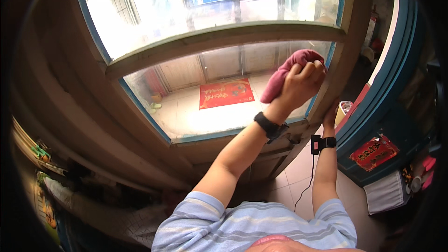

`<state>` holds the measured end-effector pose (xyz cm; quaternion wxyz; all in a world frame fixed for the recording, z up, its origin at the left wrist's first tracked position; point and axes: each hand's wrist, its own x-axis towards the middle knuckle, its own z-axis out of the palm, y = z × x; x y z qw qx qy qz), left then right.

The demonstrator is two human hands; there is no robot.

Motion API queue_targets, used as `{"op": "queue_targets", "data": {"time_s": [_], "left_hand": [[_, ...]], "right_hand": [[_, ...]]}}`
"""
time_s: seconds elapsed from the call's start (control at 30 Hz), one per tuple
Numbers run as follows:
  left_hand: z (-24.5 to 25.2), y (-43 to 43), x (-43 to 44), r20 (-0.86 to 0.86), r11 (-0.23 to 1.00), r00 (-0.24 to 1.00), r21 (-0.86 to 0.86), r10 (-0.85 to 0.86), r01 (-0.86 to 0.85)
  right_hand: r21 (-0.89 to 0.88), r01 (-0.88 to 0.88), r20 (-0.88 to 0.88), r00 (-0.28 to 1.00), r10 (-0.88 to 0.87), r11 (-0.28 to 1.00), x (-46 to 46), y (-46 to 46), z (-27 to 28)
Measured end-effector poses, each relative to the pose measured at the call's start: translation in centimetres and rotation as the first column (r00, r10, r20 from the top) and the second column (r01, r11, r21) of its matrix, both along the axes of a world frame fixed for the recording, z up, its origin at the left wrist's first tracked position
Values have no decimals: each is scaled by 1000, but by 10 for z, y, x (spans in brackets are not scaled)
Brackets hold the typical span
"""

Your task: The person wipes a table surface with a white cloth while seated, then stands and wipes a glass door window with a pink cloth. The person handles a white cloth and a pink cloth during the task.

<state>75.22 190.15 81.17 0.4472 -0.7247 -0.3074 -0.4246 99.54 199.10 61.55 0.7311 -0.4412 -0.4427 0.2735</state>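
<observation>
My left hand [304, 78] is closed around a folded pink cloth [274, 85] and holds it against the lower glass pane [224, 119] of a wooden-framed door, near the pane's right side. The cloth bulges out above and to the left of my knuckles. My right hand [330, 113] is lower and further right, at the outer edge of the door frame [323, 94]; its fingers are mostly hidden, so its grip is unclear. Each wrist wears a black strap with a device, and a cable hangs from the right one.
Through the glass a red mat [226, 93] with writing lies on a tiled floor. To the right stands a dark blue-green door [402, 126] bearing a red paper [373, 152]. A bin [340, 114] is behind my right hand. A cloth-covered box [385, 193] stands lower right.
</observation>
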Motion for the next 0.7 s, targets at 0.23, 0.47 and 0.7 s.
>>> {"op": "queue_targets", "data": {"time_s": [0.23,0.47,0.7], "left_hand": [[3,-98,-209,454,948,862,100,228,-304],[4,-77,-140,213,937,925,87,315,-339],[-34,-21,-26,-123,999,992,23,37,-35]], "right_hand": [[27,37,68,997,-39,999,11,12,-20],[-14,53,-30,998,-53,998,1,2,-9],[-90,-49,-89,995,41,995,1,-2,2]]}}
